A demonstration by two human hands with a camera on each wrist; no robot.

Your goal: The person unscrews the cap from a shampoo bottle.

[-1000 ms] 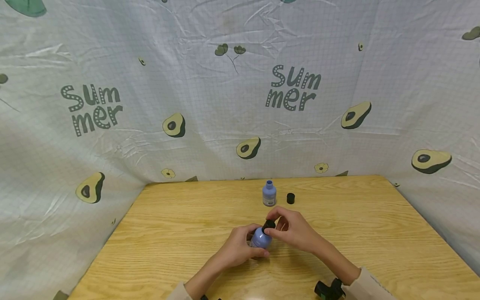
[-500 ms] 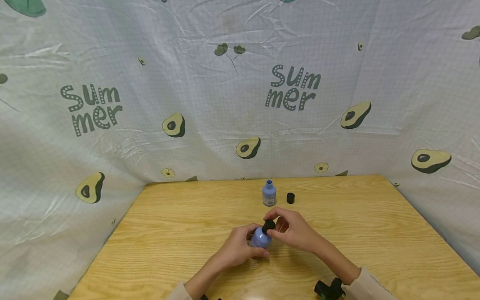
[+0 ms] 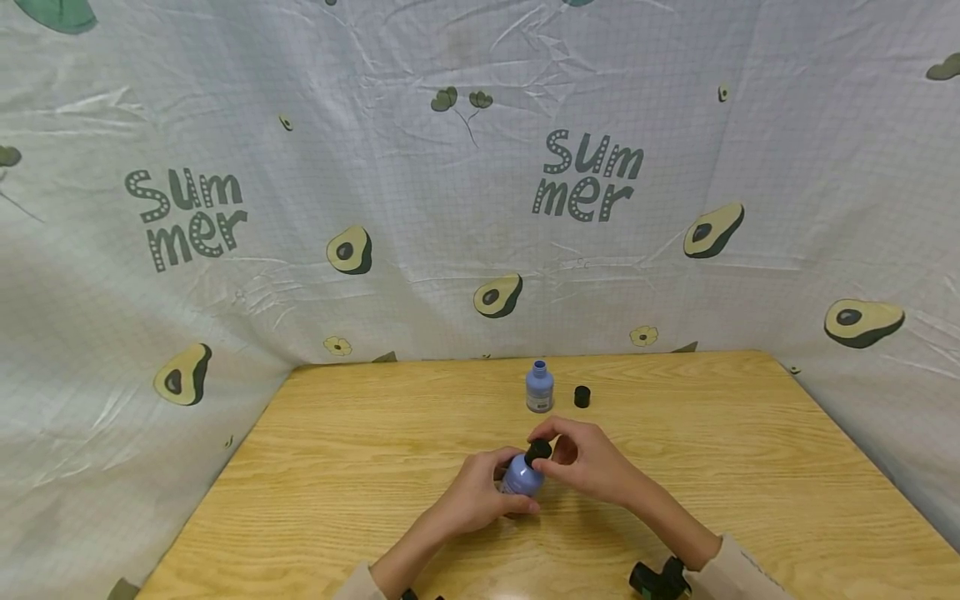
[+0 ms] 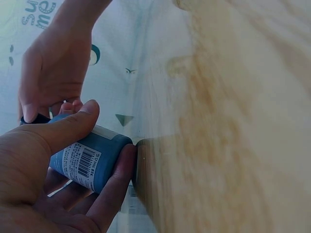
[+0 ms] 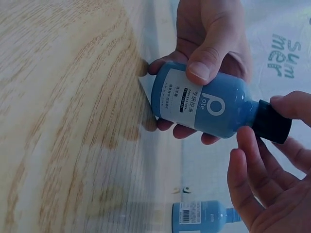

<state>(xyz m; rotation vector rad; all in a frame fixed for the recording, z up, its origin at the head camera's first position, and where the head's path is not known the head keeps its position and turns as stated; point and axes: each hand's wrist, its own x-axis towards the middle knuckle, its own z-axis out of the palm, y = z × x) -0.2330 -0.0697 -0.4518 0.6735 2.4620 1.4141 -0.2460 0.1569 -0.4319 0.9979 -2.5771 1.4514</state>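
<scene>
A small blue bottle (image 3: pixel 522 477) with a white label is tilted in my left hand (image 3: pixel 480 496), whose thumb and fingers wrap its body just over the table. On its neck sits a black cap (image 3: pixel 537 452), pinched between the thumb and fingers of my right hand (image 3: pixel 588 458). Seen from the right wrist, the cap (image 5: pixel 272 122) is at the neck, and the printed label (image 5: pixel 182 97) faces the camera. The left wrist view shows a barcode (image 4: pixel 86 162) on the bottle's other side. Whether the cap is fully tightened cannot be told.
Behind the hands, a second blue bottle (image 3: pixel 539 392) stands upright without a cap, and a loose black cap (image 3: pixel 582 397) lies to its right. A printed cloth (image 3: pixel 420 208) hangs along the back of the wooden table (image 3: pixel 337 450). Black devices (image 3: pixel 660 579) are at the wrists.
The right fingers have shifted slightly round the black cap. The left hand and the held bottle stay in place, as do the standing bottle and loose cap.
</scene>
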